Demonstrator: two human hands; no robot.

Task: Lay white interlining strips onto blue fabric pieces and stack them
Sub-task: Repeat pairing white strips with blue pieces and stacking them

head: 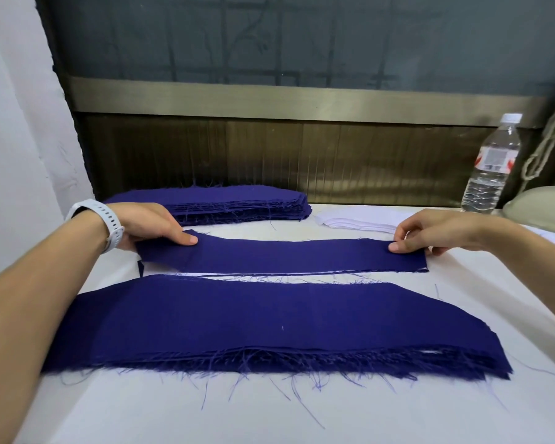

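A long blue fabric piece (282, 255) lies across the middle of the white table, with a thin white edge of interlining showing along its near side. My left hand (151, 226) pinches its left end, thumb on top. My right hand (430, 232) pinches its right end the same way. Nearer to me lies a wider stack of blue pieces (269, 325) with frayed threads along the front. A thick pile of blue pieces (237, 203) sits at the back left. A low pile of white interlining strips (359, 221) sits at the back right.
A clear plastic water bottle (491, 165) stands at the back right by a pale cloth-covered object (539, 206). A dark panelled wall (269, 149) runs behind the table. A white watch is on my left wrist (100, 222). Loose blue threads lie along the table's front.
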